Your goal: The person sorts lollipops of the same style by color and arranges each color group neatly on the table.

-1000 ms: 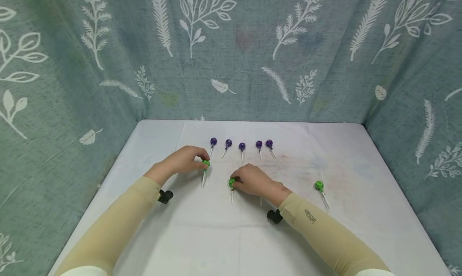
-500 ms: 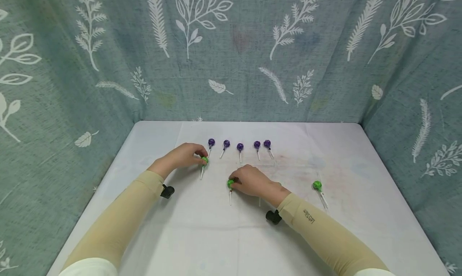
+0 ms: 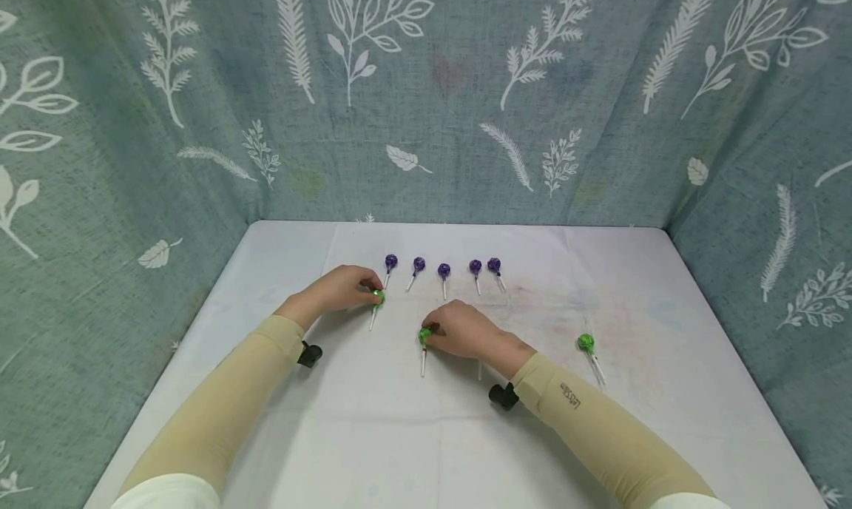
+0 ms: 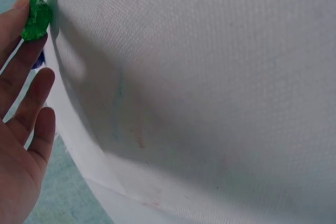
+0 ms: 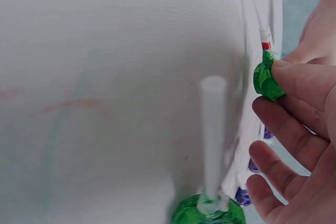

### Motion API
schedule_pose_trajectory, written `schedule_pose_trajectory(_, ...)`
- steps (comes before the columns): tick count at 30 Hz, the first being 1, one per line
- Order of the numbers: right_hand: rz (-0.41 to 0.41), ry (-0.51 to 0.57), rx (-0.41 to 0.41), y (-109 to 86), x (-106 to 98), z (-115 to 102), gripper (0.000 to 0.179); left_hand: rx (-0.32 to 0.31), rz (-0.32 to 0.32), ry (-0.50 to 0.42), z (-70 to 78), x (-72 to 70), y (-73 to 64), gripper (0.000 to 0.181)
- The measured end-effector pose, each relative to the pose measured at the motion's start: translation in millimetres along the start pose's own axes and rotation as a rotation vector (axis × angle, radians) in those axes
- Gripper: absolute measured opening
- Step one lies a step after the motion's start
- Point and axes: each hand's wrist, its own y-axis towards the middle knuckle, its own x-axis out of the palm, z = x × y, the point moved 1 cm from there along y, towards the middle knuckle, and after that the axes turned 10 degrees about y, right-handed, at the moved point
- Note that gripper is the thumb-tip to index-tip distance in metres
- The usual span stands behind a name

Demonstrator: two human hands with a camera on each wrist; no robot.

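Observation:
My left hand [image 3: 338, 290] pinches a green-wrapped lollipop [image 3: 378, 299] by its head between thumb and forefinger, just in front of the leftmost purple lollipop. The left wrist view shows that green head [image 4: 37, 18] at the fingertips, the other fingers loosely spread. Nearer the middle, my right hand [image 3: 462, 330] pinches a second green lollipop [image 3: 424, 337] by its head. Its white stick [image 5: 264, 36] points away from the fingers in the right wrist view. Another green lollipop [image 5: 210, 211] lies beneath the right wrist, mostly hidden from the head view except for its stick [image 3: 480, 370].
Several purple lollipops [image 3: 444, 271] form a row toward the back of the white-covered table [image 3: 373, 435], sticks pointing forward. One more green lollipop [image 3: 586, 343] lies to the right of the right forearm. A patterned grey-green curtain [image 3: 452, 169] encloses the back and sides.
The left hand has shifted its green lollipop slightly toward the back, nearer the purple row, and the stick has swung a little. My right hand stays almost where it was, still pinching its lollipop.

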Motion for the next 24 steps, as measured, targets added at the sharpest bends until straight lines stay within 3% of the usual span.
schedule_pose_trajectory(14,-0.005,0.033,0.027,7.4,-10,-6,0.027,-0.016,0.010,-0.037,1.5,2.2,-1.9,0.022)
schedule_pose_trajectory(24,0.038,0.005,-0.006,21.3,-14,-6,0.024,-0.034,0.025,-0.026,0.5,2.8,-2.6,0.023)
